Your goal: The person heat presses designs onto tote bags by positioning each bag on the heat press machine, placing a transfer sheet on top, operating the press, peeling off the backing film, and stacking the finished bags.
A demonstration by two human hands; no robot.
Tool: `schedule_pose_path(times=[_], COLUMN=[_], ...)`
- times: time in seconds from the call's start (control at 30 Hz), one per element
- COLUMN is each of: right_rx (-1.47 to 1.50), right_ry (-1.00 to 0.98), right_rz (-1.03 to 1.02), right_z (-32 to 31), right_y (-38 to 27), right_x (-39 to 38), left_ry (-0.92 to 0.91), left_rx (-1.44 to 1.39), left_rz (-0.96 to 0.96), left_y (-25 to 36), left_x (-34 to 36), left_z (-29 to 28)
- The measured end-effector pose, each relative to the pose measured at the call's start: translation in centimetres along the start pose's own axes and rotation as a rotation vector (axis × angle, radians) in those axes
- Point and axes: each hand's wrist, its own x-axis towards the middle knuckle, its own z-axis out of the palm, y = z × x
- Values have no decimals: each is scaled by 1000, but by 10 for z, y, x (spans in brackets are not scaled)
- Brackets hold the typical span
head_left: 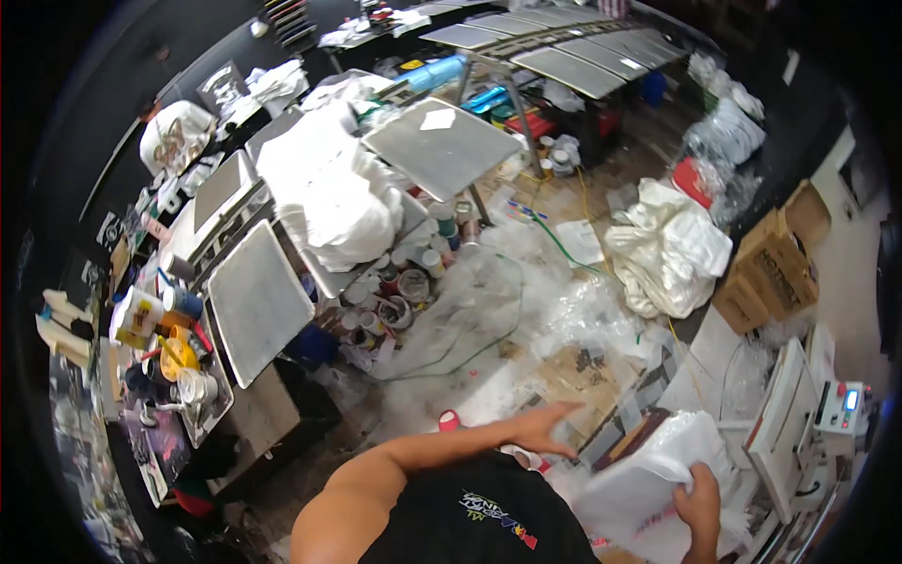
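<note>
Dark walls are ringing a crowded workroom, and a patch of tan floor is showing between wrinkled clear plastic sheeting and the person. On the right, a white, thin, sheet-like item with faint red print is hanging in front of the person, low in the view, its upper edge bunching. The right grip is closing on its right-hand edge, fingers folding the material. The left grip is reaching across, fingers spreading and holding nothing, just beside the item's upper left edge. Close on the right, a pale upright rectangular panel and a grey control box with a blue screen are bounding the reach. Beyond, brown cardboard boxes and a crumpled white plastic bundle are lining that side. Leftward, a grey rectangular panel with rounded corners is jutting toward the floor, while a heap of white fabric is spilling over neighbouring panels.
</note>
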Motion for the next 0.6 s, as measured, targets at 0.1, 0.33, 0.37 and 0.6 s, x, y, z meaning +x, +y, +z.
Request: schedule_pose_path(times=[0.1, 0.33, 0.37, 0.6], right_rx=[128, 345, 377, 1153], right_ry=[19, 170, 196, -7], right_rz=[-291, -729, -754, -926], right_z=[9, 15, 8, -41], right_y=[-146, -336, -355, -509], right_x=[67, 171, 185, 297], left_ry=[85, 602, 667, 1275], left_rx=[27, 662, 740, 643], left_rz=[298, 160, 157, 180], left_y=[74, 72, 84, 140], left_x=[0, -119, -141, -246], left_z=[-56, -267, -302, -445])
